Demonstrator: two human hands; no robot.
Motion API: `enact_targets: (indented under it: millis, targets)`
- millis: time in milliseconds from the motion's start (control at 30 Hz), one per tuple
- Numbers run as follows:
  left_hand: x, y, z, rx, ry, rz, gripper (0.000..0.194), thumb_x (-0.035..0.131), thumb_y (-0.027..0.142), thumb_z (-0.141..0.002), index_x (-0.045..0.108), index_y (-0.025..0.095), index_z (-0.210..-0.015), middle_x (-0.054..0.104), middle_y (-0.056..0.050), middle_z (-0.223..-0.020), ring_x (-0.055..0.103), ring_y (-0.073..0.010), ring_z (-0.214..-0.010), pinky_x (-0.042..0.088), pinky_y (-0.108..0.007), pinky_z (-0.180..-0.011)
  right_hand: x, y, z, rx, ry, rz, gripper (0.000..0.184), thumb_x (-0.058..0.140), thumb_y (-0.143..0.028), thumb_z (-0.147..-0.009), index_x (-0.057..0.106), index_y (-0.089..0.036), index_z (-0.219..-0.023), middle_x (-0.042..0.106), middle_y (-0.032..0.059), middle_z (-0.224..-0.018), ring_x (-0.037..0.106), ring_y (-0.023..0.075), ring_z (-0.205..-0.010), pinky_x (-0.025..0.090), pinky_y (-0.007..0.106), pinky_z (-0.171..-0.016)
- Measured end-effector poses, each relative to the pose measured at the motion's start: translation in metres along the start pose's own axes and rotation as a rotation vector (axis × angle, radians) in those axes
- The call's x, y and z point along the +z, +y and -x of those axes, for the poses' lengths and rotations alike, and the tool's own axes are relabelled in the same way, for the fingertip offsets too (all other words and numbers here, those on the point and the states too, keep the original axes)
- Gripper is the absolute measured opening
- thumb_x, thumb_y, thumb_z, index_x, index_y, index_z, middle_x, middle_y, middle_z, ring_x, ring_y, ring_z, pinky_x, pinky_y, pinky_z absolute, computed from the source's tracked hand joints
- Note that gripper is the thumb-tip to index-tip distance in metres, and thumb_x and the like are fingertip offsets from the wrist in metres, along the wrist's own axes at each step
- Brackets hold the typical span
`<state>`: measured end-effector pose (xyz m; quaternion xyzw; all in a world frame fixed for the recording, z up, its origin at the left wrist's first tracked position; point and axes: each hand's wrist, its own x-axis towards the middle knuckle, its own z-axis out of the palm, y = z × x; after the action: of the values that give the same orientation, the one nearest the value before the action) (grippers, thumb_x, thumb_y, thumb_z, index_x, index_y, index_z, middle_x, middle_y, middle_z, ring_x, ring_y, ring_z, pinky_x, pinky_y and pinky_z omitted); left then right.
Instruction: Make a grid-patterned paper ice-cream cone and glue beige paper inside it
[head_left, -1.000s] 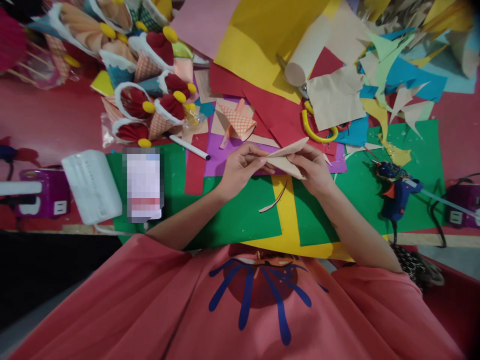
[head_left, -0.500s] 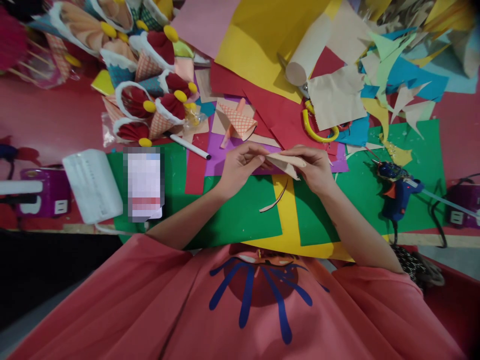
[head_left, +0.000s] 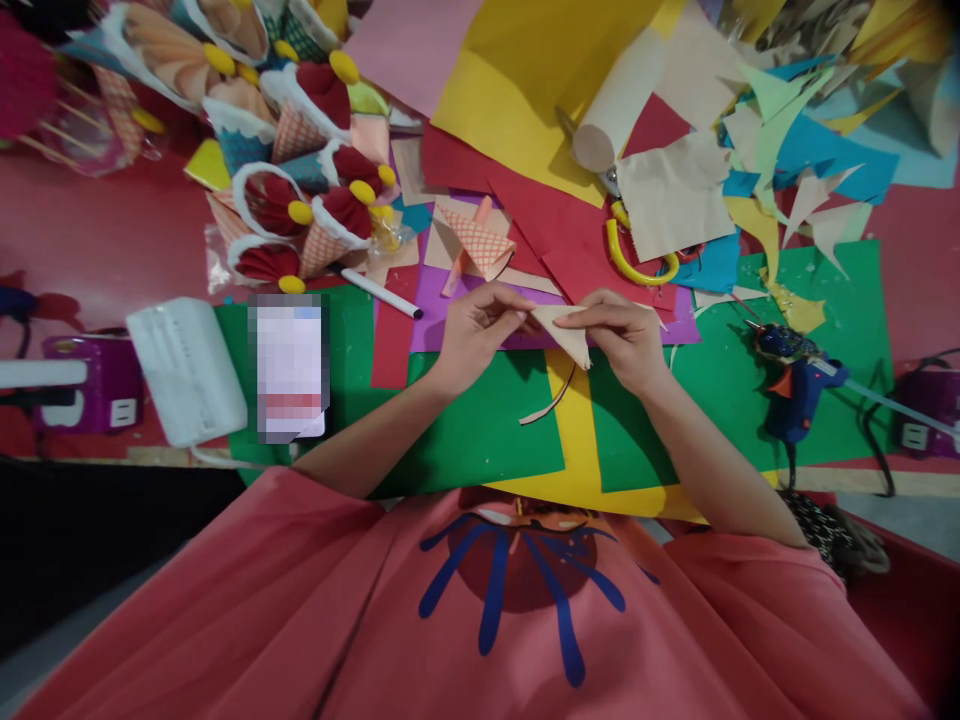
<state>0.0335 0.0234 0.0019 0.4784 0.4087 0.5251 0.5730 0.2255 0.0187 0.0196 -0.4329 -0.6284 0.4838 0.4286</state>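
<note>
Between my two hands is a beige foam sheet piece [head_left: 562, 335], rolled into a small cone. My left hand [head_left: 484, 335] pinches its narrow tip between thumb and fingers. The fingers of my right hand [head_left: 619, 335] press on the wide end from the other side, and the thumb is partly hidden. Below the cone a thin curled beige strip [head_left: 549, 408] lies on the mat. Just beyond my left hand rests a small checkered orange cone [head_left: 476, 240].
Finished-looking cones with yellow dots [head_left: 337, 215] crowd the upper left. A white marker [head_left: 381, 294], a phone [head_left: 291, 370] and a white power bank [head_left: 186, 372] lie at left. At right are a blue glue gun [head_left: 796, 380], yellow-handled scissors [head_left: 637, 270] and colored scraps [head_left: 814, 150].
My right hand has folded the open beige flaps together and its fingers have moved inward over the piece. The piece is now a closed cone. My left hand has stayed about in place.
</note>
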Motion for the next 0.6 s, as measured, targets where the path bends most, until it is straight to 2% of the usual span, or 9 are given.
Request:
enact_targets:
  millis: [267, 367, 500, 600]
  targets:
    - [-0.0028, -0.0013, -0.0014, -0.132, -0.066, 0.012, 0.037, 0.074, 0.051, -0.074, 0.064, 0.019, -0.089, 0.068, 0.003, -0.066, 0.068, -0.0104, -0.063, 0.053, -0.020, -0.061, 0.0011, 0.0065, -0.0004, -0.032, 0.014, 0.007, 0.030, 0.052, -0.008, -0.076, 0.078, -0.025, -0.078, 0.066, 0.0010, -0.078, 0.059, 0.0123, -0.071, 0.045, 0.025, -0.060]
    - [-0.0025, -0.0010, -0.0013, -0.152, -0.077, -0.020, 0.040, 0.070, 0.056, -0.075, 0.064, 0.018, -0.084, 0.069, 0.002, -0.068, 0.068, -0.0105, -0.064, 0.052, -0.020, -0.060, 0.0012, 0.0059, -0.0005, -0.026, -0.005, -0.016, 0.029, 0.052, -0.008, -0.077, 0.077, -0.024, -0.077, 0.066, 0.0012, -0.079, 0.059, 0.0125, -0.072, 0.045, 0.026, -0.062]
    - [-0.0020, -0.0001, -0.0013, -0.125, -0.047, -0.103, 0.042, 0.073, 0.058, -0.071, 0.066, 0.017, -0.078, 0.068, 0.002, -0.068, 0.063, -0.0070, -0.060, 0.047, -0.017, -0.055, 0.0010, 0.0062, -0.0006, -0.008, -0.040, -0.026, 0.028, 0.050, -0.009, -0.077, 0.074, -0.023, -0.074, 0.066, 0.0012, -0.079, 0.059, 0.0133, -0.074, 0.045, 0.027, -0.066]
    - [-0.0020, 0.0002, -0.0011, -0.115, -0.027, -0.133, 0.043, 0.074, 0.058, -0.069, 0.066, 0.016, -0.077, 0.068, 0.002, -0.067, 0.063, -0.0070, -0.060, 0.047, -0.017, -0.054, 0.0017, 0.0079, -0.0002, 0.049, -0.042, -0.051, 0.022, 0.048, -0.012, -0.078, 0.069, -0.021, -0.074, 0.065, 0.0011, -0.079, 0.058, 0.0132, -0.075, 0.044, 0.027, -0.068]
